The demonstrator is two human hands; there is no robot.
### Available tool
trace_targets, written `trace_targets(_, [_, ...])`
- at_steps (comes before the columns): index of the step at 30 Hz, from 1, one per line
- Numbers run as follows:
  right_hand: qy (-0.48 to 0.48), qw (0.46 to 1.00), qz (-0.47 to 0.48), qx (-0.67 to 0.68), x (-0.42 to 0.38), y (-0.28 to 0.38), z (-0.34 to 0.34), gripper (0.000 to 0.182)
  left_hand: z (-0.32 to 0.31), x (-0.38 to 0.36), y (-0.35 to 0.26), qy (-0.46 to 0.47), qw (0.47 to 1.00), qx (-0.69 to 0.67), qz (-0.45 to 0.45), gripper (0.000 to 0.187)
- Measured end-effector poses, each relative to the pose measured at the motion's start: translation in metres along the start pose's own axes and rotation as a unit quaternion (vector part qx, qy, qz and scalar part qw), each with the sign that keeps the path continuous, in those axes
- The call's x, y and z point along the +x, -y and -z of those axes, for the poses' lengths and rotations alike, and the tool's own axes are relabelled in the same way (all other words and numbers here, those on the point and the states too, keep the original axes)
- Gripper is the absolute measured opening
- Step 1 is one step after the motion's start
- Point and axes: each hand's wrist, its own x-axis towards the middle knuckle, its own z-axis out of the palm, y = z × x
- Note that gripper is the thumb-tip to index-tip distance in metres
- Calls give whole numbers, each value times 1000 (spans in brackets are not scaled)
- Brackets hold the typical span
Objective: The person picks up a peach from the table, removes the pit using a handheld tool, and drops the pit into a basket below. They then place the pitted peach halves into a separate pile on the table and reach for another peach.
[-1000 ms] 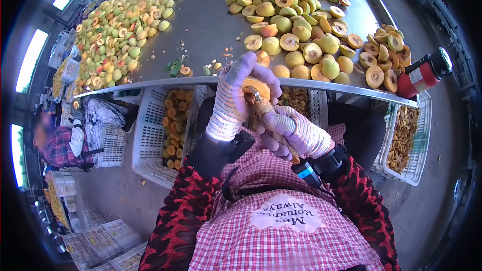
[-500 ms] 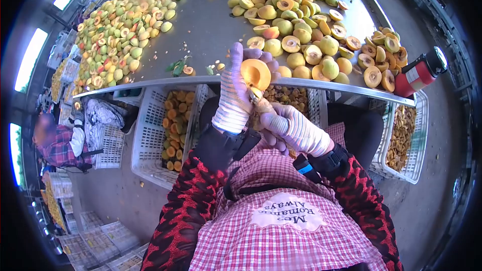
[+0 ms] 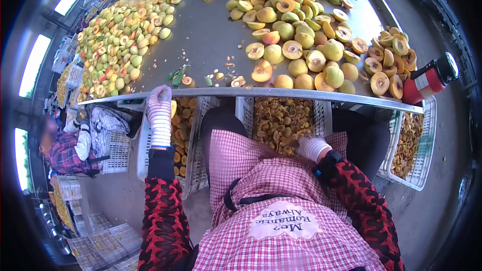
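My left hand (image 3: 159, 110), in a striped knit glove, is over the crate at the table's front edge. Its fingers are curled, and the orange-yellow edge of a peach half (image 3: 173, 108) shows beside them. Below it, the white crate (image 3: 144, 145) holds orange peach halves (image 3: 183, 135). My right hand (image 3: 311, 146), gloved alike, is low above the right side of a crate (image 3: 244, 108) of brown peach scraps (image 3: 278, 120). Its fingers are mostly hidden, so I cannot see what it holds.
Halved peaches (image 3: 301, 40) are heaped on the metal table (image 3: 211, 30), with another pile (image 3: 118, 50) at left. A red flask (image 3: 427, 83) stands at the right corner. Another scrap crate (image 3: 427, 140) is below it. A co-worker (image 3: 68, 145) sits at far left.
My hands have parted: the left has moved left with the peach half, the right down and right over the scraps. A cut peach and scraps now lie near the table edge.
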Motion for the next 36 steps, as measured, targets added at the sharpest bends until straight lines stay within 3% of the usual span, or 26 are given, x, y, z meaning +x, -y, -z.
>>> trace_targets(1, [31, 999, -6, 11, 3, 4, 10, 38, 0, 8, -2, -26, 972, 211, -100, 29])
trace_targets(2, [62, 998, -12, 21, 4, 11, 24, 39, -18, 21, -10, 0, 992, 100, -76, 31])
trace_targets(3, [33, 994, -53, 93, 5, 22, 37, 40, -37, 30, -15, 93, 994, 9, -64, 29])
trace_targets(5, [82, 993, -53, 67, 16, 18, 37, 41, -83, 44, -52, 250, 963, 56, -85, 28])
trace_targets(6, [56, 998, -19, 32, 19, 2, 7, 40, -111, 51, -72, 342, 935, 24, 92, 35])
trace_targets(7, [22, 999, -22, 43, 15, 6, 14, 39, -139, 60, -80, 384, 910, 21, 157, 41])
trace_targets(9, [-32, 995, -45, 88, 9, 20, 41, 35, -185, 66, -96, 421, 893, 48, 151, 56])
trace_targets(11, [-46, 985, -10, 166, 3, 20, 54, 37, -225, 62, -89, 438, 884, 25, 160, 55])
trace_targets(14, [-18, 983, 33, 180, -5, 24, 58, 35, -231, 72, -86, 503, 839, -73, 196, 48])
trace_targets(17, [-74, 954, 78, 280, -11, 41, 83, 32, -208, 68, -97, 339, 830, -302, 323, 35])
trace_targets(21, [-149, 866, 183, 441, -18, 92, 136, 28, -163, 40, -91, 328, 729, -535, 273, 34])
trace_targets(22, [-175, 872, 194, 414, -16, 102, 143, 28, -146, 16, -115, 299, 787, -500, 204, 31])
trace_targets(25, [-258, 885, 202, 331, -18, 127, 158, 28, -122, -27, -147, 233, 736, -602, 204, 38])
trace_targets(27, [-319, 889, 180, 276, -25, 140, 163, 27, -108, -52, -167, 220, 731, -611, 209, 39])
trace_targets(36, [-372, 841, 160, 360, -57, 161, 143, 23, -77, -88, -206, 245, 657, -682, 206, 42])
